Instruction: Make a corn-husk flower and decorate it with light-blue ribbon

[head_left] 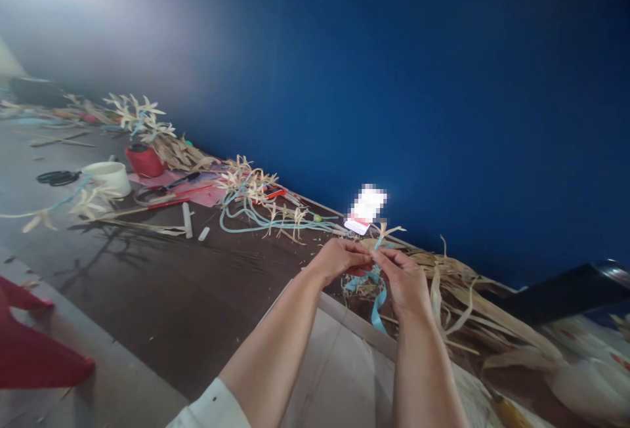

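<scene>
My left hand (342, 262) and my right hand (406, 280) meet at the fingertips, both closed in a pinch. Between them is the thin stem of a dried-husk flower (390, 232), whose pale petals stick out above my fingers. Light-blue tape (379, 306) hangs in a curl below the pinch; blue also shows on the stem just under the petals. My fingers cover the exact spot where tape and stem meet. Under my hands lie small husk scraps. Right of my right hand is a pile of long dried husk strips (472, 293).
Along the blue wall (394, 86) lie finished husk flowers with blue stems (246, 185), a blurred bright rectangle (367, 210), a red spool (145, 161), a white cup (109, 178) and black scissors (58, 178). A red stool (39, 342) stands at lower left, a dark cylinder (566, 293) at right.
</scene>
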A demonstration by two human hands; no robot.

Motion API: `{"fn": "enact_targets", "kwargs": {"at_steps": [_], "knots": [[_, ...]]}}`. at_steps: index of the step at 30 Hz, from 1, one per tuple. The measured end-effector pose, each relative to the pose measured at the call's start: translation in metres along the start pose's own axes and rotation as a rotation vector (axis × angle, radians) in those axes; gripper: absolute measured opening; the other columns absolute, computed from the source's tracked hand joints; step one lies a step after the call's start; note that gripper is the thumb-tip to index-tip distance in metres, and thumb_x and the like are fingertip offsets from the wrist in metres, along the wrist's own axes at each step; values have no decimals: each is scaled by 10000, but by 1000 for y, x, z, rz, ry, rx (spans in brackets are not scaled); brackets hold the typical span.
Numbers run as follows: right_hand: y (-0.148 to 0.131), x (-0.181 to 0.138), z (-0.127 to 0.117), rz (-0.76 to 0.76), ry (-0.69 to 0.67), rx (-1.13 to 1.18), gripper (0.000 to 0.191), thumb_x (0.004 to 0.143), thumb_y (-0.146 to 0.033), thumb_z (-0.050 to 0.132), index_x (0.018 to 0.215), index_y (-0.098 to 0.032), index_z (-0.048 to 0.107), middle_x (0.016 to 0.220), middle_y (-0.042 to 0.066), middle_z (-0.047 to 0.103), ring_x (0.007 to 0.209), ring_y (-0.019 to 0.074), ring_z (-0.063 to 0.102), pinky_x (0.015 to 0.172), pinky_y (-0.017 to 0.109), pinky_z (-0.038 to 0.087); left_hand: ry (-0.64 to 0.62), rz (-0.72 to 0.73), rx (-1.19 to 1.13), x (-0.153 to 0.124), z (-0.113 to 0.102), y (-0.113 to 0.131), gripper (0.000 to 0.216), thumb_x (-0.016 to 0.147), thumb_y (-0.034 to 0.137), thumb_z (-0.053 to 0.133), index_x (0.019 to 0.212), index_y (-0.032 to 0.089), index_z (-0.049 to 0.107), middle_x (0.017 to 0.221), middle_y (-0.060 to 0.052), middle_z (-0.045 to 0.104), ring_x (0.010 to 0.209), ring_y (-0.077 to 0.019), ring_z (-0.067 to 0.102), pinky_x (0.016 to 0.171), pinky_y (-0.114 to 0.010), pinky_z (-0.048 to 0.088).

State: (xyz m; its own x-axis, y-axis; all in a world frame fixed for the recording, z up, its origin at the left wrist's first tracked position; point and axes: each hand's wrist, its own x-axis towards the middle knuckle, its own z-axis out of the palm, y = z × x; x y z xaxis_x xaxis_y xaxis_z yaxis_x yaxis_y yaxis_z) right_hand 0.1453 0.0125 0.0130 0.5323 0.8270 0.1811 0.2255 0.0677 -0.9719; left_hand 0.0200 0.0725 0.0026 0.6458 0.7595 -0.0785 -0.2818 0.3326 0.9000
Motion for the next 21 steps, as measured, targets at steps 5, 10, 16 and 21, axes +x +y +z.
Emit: {"fn": "enact_targets", "kwargs": {"at_steps": [5, 10, 16, 21], "knots": [[-6, -3, 0, -25, 18, -74, 329, 596, -477, 678, 738, -180, 697, 678, 17, 657, 627, 170, 564, 642, 298, 435, 25, 8, -4, 3, 1, -4, 404, 494, 344, 787, 759, 76, 640, 668, -56, 639, 622, -134, 616, 657, -297, 509], [-6, -2, 2, -20, 26, -88, 357, 579, -489, 683, 742, -171, 695, 666, 23, 655, 639, 182, 573, 639, 303, 444, 84, 21, 34, 2, 4, -3, 314, 535, 300, 766, 706, 86, 613, 614, -33, 623, 578, -117, 599, 643, -290, 501], [-6, -2, 2, -30, 28, -99, 332, 607, -450, 677, 781, -168, 696, 678, 21, 661, 641, 173, 578, 616, 276, 442, 164, 59, 88, 4, 7, -4, 160, 612, 201, 708, 672, 99, 600, 563, -13, 602, 516, -89, 558, 594, -258, 481], [5, 2, -3, -34, -56, -64, 336, 641, -420, 661, 857, -164, 694, 665, 17, 656, 595, 158, 568, 561, 259, 428, 205, 81, 79, 6, 9, -3, 69, 642, 131, 657, 655, 98, 598, 511, 1, 573, 471, -75, 524, 554, -236, 465]]}}
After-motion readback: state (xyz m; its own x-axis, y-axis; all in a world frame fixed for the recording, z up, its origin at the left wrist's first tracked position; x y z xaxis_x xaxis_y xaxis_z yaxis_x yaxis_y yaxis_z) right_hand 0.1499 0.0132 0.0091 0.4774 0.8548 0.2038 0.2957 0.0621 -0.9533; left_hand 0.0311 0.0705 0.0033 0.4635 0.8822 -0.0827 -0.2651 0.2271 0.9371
